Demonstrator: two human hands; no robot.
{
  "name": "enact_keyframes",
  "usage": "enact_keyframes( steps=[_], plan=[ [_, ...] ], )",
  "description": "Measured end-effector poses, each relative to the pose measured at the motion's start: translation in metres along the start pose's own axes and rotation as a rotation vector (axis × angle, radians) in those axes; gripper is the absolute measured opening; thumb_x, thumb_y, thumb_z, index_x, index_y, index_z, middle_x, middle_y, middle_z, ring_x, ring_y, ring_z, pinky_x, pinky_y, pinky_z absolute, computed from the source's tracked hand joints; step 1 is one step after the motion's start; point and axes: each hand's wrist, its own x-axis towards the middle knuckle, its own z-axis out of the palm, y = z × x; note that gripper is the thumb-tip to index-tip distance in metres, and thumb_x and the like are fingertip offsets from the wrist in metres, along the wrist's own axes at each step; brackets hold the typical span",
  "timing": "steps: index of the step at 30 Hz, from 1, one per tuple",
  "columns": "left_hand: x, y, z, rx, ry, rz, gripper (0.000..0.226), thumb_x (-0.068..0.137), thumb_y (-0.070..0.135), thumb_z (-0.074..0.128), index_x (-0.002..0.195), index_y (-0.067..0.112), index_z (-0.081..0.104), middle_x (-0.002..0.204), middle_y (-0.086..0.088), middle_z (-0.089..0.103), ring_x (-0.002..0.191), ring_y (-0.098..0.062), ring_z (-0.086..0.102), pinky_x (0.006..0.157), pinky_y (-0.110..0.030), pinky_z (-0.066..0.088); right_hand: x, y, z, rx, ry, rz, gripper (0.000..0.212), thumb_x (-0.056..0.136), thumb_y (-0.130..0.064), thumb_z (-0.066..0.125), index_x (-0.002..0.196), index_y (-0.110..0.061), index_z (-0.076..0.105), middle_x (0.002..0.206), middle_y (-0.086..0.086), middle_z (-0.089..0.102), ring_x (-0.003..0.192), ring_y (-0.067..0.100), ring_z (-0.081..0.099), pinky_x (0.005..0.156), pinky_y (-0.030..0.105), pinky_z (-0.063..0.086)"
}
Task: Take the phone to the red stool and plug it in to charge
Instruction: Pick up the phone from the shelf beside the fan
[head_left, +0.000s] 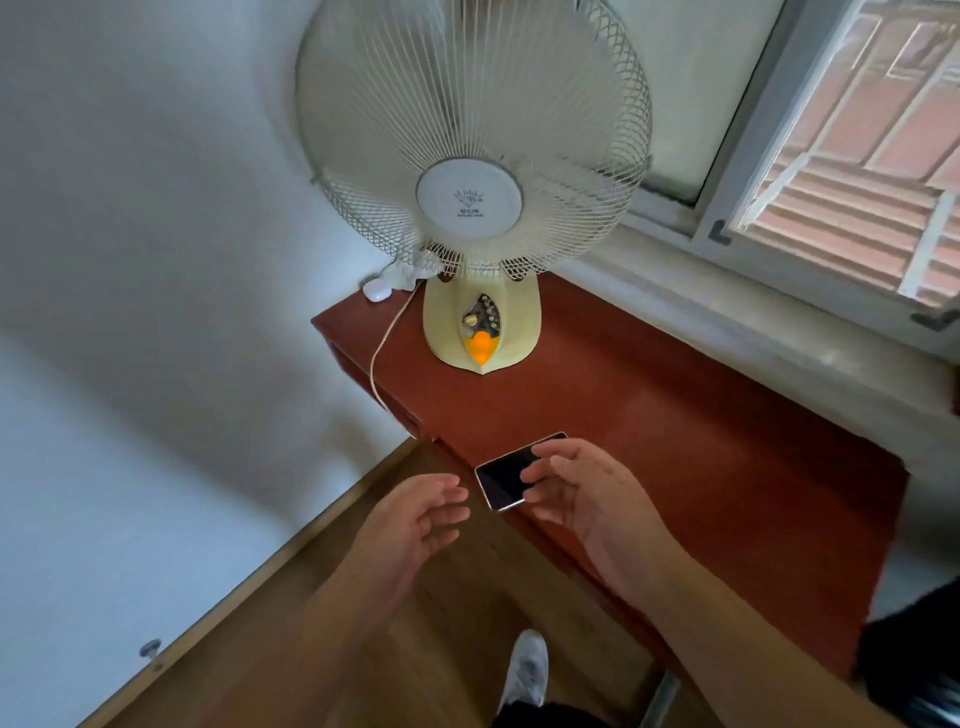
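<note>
A black-screened phone (506, 475) with a pale rim lies near the front edge of a reddish-brown wooden table (675, 441). My right hand (587, 493) reaches over its right part, with fingertips touching the screen and edge; whether it truly grips the phone is unclear. My left hand (415, 514) hovers open just left of the phone, apart from it, fingers spread. No red stool or charger plug shows in view.
A large cream table fan (478, 208) stands at the table's far end, its cord (384, 348) hanging off the left edge beside a white adapter (376, 290). White walls lie left, a window (857, 156) right. Wooden floor and my shoe (527, 670) are below.
</note>
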Motion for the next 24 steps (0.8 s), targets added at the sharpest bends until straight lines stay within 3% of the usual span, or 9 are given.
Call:
enact_keyframes(
  steps=[5, 10, 14, 18, 21, 24],
  plan=[
    [0.038, -0.019, 0.002, -0.032, 0.06, -0.119, 0.019, 0.085, 0.032, 0.064, 0.092, 0.021, 0.078, 0.098, -0.009, 0.079, 0.091, -0.024, 0.075, 0.069, -0.029, 0.059, 0.041, 0.008, -0.012, -0.069, -0.009, 0.081, 0.019, 0.094, -0.008, 0.053, 0.102, -0.008, 0.07, 0.086, 0.008, 0.074, 0.073, 0.017, 0.067, 0.065, 0.03, 0.052],
    [0.087, -0.035, -0.003, -0.109, 0.12, -0.249, 0.018, 0.091, 0.019, 0.061, 0.095, 0.011, 0.077, 0.091, -0.011, 0.079, 0.084, -0.025, 0.075, 0.065, -0.031, 0.058, 0.068, 0.025, -0.024, -0.081, 0.037, 0.184, 0.02, 0.097, -0.004, 0.049, 0.105, -0.004, 0.067, 0.086, 0.009, 0.073, 0.074, 0.02, 0.065, 0.069, 0.032, 0.053],
    [0.125, -0.048, -0.003, -0.165, 0.115, -0.357, 0.016, 0.091, 0.013, 0.062, 0.101, 0.004, 0.069, 0.088, -0.013, 0.073, 0.084, -0.027, 0.07, 0.073, -0.036, 0.056, 0.089, 0.044, -0.034, -0.092, 0.159, 0.272, 0.019, 0.097, -0.003, 0.049, 0.105, -0.003, 0.066, 0.086, 0.013, 0.069, 0.073, 0.023, 0.062, 0.066, 0.032, 0.051],
    [0.154, -0.065, -0.001, -0.183, 0.087, -0.456, 0.019, 0.095, 0.013, 0.058, 0.109, 0.002, 0.064, 0.097, -0.014, 0.068, 0.092, -0.027, 0.065, 0.081, -0.036, 0.054, 0.106, 0.063, -0.045, -0.099, 0.248, 0.351, 0.018, 0.097, -0.005, 0.05, 0.103, -0.004, 0.067, 0.085, 0.013, 0.069, 0.072, 0.024, 0.062, 0.066, 0.033, 0.051],
    [0.168, -0.077, 0.005, -0.197, 0.07, -0.51, 0.018, 0.099, 0.014, 0.052, 0.108, 0.002, 0.062, 0.099, -0.012, 0.067, 0.091, -0.023, 0.064, 0.093, -0.038, 0.049, 0.117, 0.073, -0.05, -0.11, 0.283, 0.37, 0.017, 0.096, -0.01, 0.053, 0.104, -0.006, 0.068, 0.087, 0.012, 0.071, 0.073, 0.023, 0.063, 0.065, 0.032, 0.052],
    [0.173, -0.087, 0.009, -0.244, 0.047, -0.561, 0.017, 0.1, 0.015, 0.051, 0.105, 0.003, 0.063, 0.091, -0.011, 0.071, 0.088, -0.023, 0.065, 0.087, -0.037, 0.052, 0.124, 0.081, -0.05, -0.113, 0.303, 0.374, 0.016, 0.092, -0.014, 0.057, 0.1, -0.01, 0.07, 0.085, 0.009, 0.073, 0.071, 0.02, 0.065, 0.065, 0.032, 0.052]
  ],
)
